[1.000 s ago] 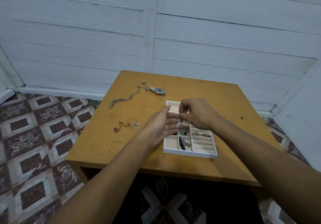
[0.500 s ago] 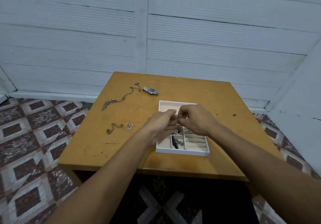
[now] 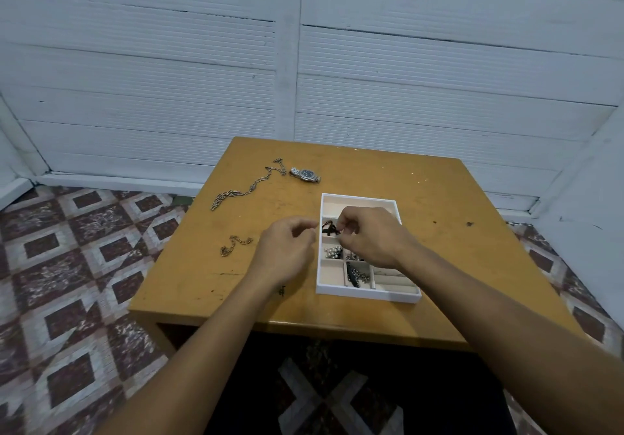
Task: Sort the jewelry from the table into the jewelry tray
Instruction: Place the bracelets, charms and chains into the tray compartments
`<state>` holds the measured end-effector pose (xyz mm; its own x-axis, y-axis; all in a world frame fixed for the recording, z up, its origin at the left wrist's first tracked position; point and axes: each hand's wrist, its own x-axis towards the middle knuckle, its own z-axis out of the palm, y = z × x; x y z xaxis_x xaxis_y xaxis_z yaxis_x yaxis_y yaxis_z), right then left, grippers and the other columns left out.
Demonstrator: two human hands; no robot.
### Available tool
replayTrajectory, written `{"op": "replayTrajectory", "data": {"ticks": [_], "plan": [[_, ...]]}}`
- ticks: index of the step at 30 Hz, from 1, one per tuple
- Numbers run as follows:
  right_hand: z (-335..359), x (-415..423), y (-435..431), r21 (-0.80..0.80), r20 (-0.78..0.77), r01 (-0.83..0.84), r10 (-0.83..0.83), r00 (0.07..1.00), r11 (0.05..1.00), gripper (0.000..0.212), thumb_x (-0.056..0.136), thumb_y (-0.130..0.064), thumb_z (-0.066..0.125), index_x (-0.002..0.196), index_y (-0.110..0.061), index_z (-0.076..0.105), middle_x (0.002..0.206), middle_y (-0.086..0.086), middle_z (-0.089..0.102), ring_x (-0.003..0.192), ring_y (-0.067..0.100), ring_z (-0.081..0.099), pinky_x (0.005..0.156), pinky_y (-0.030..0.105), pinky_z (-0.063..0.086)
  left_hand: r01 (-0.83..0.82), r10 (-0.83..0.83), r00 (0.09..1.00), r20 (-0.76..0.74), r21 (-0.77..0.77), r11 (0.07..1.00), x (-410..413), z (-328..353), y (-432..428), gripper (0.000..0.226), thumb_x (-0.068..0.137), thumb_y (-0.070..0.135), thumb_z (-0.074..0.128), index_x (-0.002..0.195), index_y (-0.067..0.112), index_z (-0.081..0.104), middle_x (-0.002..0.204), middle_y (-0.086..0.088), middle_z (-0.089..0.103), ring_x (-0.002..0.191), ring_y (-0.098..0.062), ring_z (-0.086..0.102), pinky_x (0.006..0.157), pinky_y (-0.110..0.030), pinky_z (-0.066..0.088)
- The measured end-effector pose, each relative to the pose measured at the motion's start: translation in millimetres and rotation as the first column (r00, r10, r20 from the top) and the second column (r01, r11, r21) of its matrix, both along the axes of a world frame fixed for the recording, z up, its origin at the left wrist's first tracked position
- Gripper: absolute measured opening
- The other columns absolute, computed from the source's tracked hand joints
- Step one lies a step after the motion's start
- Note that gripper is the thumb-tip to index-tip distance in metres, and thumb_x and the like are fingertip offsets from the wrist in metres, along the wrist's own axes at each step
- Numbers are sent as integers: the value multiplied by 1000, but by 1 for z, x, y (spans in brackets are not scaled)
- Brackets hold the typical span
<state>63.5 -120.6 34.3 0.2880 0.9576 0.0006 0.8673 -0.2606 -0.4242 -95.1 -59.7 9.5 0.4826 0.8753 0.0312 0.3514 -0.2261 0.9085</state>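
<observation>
The white jewelry tray (image 3: 358, 197) with beige compartments sits on the wooden table (image 3: 422, 249), right of the middle. My right hand (image 3: 369, 236) hovers over its left middle compartment. Its curled fingertips pinch a small dark chain (image 3: 330, 228) that hangs into that compartment. My left hand (image 3: 287, 252) is just left of the tray, fingers loosely curled, holding nothing. On the table lie a silver watch (image 3: 305, 175), a long silver chain (image 3: 243, 189) and a short gold chain (image 3: 233, 245). Pearl beads (image 3: 333, 251) and a black piece (image 3: 353, 274) lie in nearer compartments.
A white panelled wall runs behind the table. Patterned floor tiles (image 3: 67, 266) spread to the left and right. The table's near edge is just in front of my forearms. Bare tabletop shows to the right of the tray.
My left hand has drawn back leftward from under the chain and curled loosely. My right hand has lowered the chain into the tray compartment. The camera has shifted.
</observation>
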Motion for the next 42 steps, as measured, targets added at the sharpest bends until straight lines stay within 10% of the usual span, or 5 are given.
{"op": "replayTrajectory", "data": {"ticks": [7,14,29,34,42], "plan": [[-9,-42,31,-11,25,-94,94,995,996,18,84,-23,59,102,-25,62,98,-9,64,100,19,57,91,39,38,-129,168,971,-171,218,967,-70,-13,22,20,92,22,55,106,28,69,96,8,66,85,-10,57,76,-27,45],[-26,-91,74,-89,188,-236,249,950,968,29,92,-32,52,119,-25,58,121,0,59,117,25,47,95,45,33,-74,236,882,-409,374,925,-120,-37,51,33,94,28,51,126,24,59,128,2,58,120,-15,47,101,-32,36],[-37,-124,109,-164,284,-228,267,921,960,16,94,-19,46,103,-17,59,111,5,55,111,25,41,90,45,30,19,223,899,-377,541,841,-123,-60,52,31,92,23,54,120,15,64,126,-1,60,117,-16,50,102,-33,36],[-20,-120,97,-101,156,-305,318,935,947,6,96,-14,42,97,-19,44,96,3,60,95,22,48,85,41,30,-58,189,934,-304,392,918,-121,-51,55,35,94,25,51,128,19,57,126,4,59,117,-15,51,100,-32,39],[30,-100,80,27,-54,-375,376,925,927,6,94,-18,52,88,-19,52,81,-3,61,79,19,57,65,31,43,-179,224,941,255,-188,966,-83,-23,46,28,101,17,39,114,21,63,112,5,66,110,-12,59,91,-28,48]]}}
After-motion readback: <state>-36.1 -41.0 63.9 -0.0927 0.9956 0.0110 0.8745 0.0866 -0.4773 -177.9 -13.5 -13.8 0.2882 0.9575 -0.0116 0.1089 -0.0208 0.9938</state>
